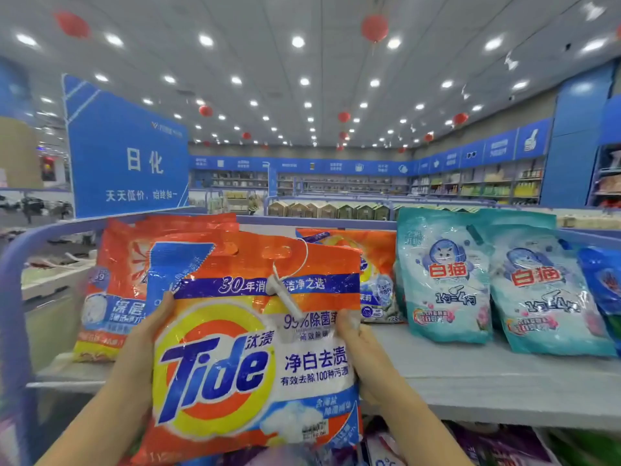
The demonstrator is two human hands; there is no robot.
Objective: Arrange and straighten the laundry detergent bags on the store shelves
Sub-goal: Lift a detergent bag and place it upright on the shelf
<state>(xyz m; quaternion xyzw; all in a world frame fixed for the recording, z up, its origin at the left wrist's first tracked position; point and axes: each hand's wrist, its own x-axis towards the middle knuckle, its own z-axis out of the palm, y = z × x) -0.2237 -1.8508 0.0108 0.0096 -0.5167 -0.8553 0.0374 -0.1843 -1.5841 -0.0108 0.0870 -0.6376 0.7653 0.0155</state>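
Note:
I hold an orange Tide detergent bag (248,358) upright in front of the top shelf (470,375), its label facing me. My left hand (148,344) grips its left edge and my right hand (363,351) grips its right edge. A white security tag (285,294) on a cord hangs from the bag's handle hole. Behind it on the left stand more orange detergent bags (117,290), leaning back. Another orange bag (376,274) stands behind on the right. Two teal cat-logo bags (443,280) (544,297) stand further right.
A blue bag (601,280) shows at the right edge. A blue rail (13,297) curves round the shelf's left end. Purple and green packages (497,445) lie on the lower shelf. A blue sign (127,153) rises behind the shelf.

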